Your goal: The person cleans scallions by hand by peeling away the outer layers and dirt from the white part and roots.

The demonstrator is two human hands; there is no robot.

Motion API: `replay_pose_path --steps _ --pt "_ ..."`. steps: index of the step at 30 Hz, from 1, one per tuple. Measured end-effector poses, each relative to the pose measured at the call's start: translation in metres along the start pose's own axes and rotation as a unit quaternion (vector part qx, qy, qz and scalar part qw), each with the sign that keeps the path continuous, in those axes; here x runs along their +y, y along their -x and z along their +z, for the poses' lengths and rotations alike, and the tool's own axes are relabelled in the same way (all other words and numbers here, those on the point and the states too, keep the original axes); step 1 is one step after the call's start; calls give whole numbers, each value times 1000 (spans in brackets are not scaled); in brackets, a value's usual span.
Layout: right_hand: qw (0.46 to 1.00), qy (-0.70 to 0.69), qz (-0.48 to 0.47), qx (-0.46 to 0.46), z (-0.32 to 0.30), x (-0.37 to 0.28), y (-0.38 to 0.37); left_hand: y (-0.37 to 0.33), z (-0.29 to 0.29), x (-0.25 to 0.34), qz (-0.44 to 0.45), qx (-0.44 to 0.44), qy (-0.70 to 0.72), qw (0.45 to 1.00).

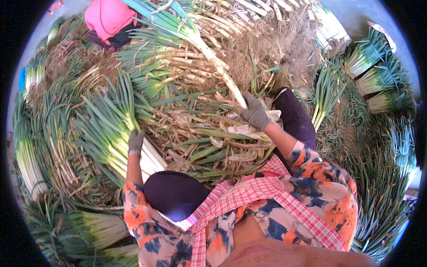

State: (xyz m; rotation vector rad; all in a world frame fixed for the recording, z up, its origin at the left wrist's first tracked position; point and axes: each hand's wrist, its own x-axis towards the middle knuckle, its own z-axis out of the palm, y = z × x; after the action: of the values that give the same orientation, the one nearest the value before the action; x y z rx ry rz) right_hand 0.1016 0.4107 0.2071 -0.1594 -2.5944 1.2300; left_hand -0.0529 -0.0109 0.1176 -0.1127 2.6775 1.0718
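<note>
My gloved right hand (254, 112) is closed on the white root end of a large green onion (218, 66). That onion slants up and to the left, its leafy green top at the upper edge of the view. On the left, my gloved left hand (136, 142) is closed around green stalks of a pile of trimmed green onions (113, 144), just beyond my left knee. White stems of the pile extend beside my left wrist; the fingertips are partly hidden among the leaves. Between my hands lies a heap of stripped leaves and peelings (200, 129).
Untrimmed green onions with dry roots (275, 44) are heaped at the far side. A person in a pink covering (109, 20) is at the upper left. Bundled onions (373, 80) stand at the right, others (29, 164) at the left. My dark-clad legs (296, 115) flank the peelings.
</note>
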Motion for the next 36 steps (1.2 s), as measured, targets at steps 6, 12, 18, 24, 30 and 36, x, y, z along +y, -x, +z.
replay_pose_path --steps 6,12,18,24,30,36 --pt "996 -72 -43 38 21 -44 40 53 -30 240 181 -167 473 846" --pt "996 -7 -82 21 30 -66 56 37 -23 272 183 -47 619 763" --pt "991 -128 -33 -31 31 -80 71 55 -24 272 179 31 551 814" --pt "984 -159 11 -79 42 -55 84 66 4 241 288 175 215 917" --pt "989 -62 -123 -59 53 -25 68 83 54 192 491 50 1 870" --pt "986 -20 -151 -67 56 9 10 177 83 217 459 -387 -160 783"
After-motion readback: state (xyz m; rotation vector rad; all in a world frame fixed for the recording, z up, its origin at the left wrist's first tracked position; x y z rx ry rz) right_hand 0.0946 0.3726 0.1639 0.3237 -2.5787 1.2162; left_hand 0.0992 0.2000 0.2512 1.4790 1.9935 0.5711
